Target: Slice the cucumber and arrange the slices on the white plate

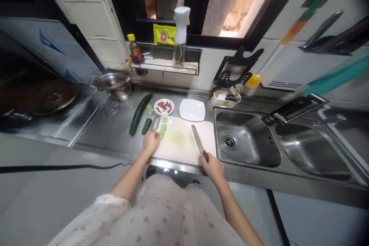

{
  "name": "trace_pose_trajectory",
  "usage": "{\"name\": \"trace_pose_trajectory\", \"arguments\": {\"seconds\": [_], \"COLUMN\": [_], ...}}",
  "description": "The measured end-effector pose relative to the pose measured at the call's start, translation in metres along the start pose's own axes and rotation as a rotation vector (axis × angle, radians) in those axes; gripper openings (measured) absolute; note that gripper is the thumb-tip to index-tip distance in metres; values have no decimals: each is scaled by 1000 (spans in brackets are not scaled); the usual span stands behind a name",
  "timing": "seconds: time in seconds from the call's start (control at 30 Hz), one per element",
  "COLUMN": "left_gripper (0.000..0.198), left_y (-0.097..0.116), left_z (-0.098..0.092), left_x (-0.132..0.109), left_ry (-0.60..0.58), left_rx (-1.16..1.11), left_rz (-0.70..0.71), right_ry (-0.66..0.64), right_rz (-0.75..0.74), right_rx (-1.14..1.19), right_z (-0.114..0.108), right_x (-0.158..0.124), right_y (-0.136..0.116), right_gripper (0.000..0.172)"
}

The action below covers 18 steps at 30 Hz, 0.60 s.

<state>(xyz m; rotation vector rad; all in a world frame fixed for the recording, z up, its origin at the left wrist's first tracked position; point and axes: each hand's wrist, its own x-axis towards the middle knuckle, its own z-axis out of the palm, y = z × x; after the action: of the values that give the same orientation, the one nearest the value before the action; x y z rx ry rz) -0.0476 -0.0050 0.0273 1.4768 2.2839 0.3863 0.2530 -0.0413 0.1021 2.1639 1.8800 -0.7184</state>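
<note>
My right hand (212, 166) grips the black handle of a kitchen knife (197, 139), whose blade lies over the right part of the white cutting board (184, 153). At the board's left edge is my left hand (151, 142), its fingers curled beside a row of cucumber slices (163, 130). Whether it pinches anything is too small to make out. Left of the board lie a short piece of cucumber (147, 126) and a long whole cucumber (140, 115). A few loose slices (149, 108) rest on the counter behind the short piece.
Behind the board stand a round plate of chopped red pieces (164, 107) and a white square plate (192, 110). A double sink (248, 138) with a faucet (296, 108) adjoins at right. A lidded steel pot (115, 84) stands at back left, below a wall shelf (167, 68).
</note>
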Motion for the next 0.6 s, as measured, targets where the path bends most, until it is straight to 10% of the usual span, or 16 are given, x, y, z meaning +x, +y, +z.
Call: {"name": "trace_pose_trajectory", "arguments": {"seconds": [0.6], "left_gripper": [35], "left_y": [52], "left_z": [-10], "left_x": [60], "left_ry": [40], "left_rx": [110], "left_rz": [5], "right_ry": [-4], "right_rz": [2], "right_rx": [-29], "right_z": [-1], "right_x": [-1], "right_y": [-1], "right_gripper": [39]}}
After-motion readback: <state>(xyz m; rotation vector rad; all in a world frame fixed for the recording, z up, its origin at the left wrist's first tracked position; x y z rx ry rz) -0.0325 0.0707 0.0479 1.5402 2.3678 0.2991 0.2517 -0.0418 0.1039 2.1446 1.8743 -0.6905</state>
